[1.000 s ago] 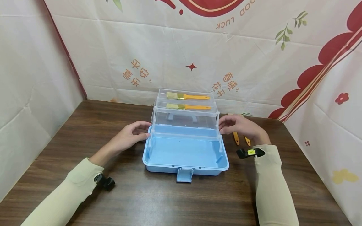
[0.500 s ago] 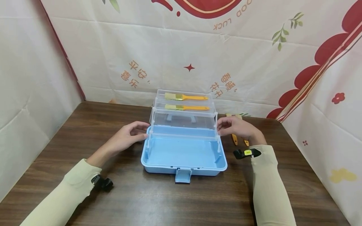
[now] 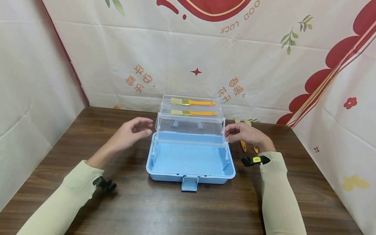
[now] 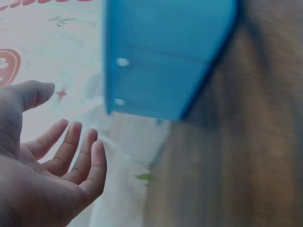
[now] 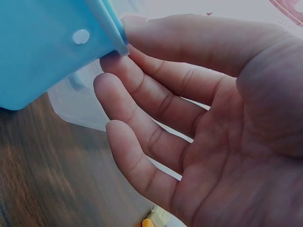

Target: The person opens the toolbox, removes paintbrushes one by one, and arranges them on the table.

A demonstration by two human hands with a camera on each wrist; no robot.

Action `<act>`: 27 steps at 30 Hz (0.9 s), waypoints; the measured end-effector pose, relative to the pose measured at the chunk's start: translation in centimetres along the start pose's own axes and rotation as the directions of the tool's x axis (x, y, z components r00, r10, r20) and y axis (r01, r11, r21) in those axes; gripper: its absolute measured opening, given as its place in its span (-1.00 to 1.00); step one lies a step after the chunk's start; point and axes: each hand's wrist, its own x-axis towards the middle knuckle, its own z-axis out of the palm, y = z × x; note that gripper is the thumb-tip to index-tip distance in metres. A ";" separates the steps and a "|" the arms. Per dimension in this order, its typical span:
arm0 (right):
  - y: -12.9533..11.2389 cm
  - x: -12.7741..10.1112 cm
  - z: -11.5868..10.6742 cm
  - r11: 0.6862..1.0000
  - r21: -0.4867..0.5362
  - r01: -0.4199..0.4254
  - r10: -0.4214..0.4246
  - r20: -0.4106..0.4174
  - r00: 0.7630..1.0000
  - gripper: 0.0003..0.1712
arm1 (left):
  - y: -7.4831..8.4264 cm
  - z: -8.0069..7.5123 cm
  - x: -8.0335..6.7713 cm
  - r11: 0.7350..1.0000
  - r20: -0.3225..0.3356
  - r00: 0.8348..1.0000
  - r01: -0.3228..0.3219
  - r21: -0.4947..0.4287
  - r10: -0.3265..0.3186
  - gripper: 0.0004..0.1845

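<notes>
An open light-blue toolbox stands mid-table, its clear lid folded back behind it. Clear fold-out trays rise over its rear part and carry two paintbrushes with yellow handles, an upper paintbrush and a lower paintbrush. My left hand hovers just left of the box, apart from it, fingers loosely bent and holding nothing. At the rear right corner, my right hand pinches the box's rim, thumb on one side and fingertips on the other, as the right wrist view shows.
Two more yellow-handled paintbrushes lie on the table to the right, partly hidden behind my right hand. A printed cloth hangs along the back and sides of the brown wooden table. The box's latch hangs down in front.
My left hand has come off the left side of the toolbox and lifted slightly away. The right hand stays at the rear right corner. The box has hardly moved.
</notes>
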 end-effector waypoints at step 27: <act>0.3 -0.1 -0.1 0.999 -0.003 0.032 -0.032 0.011 0.999 -0.73 | 8.7 2.7 8.7 0.964 0.069 0.989 -0.146 0.223 0.133 -0.59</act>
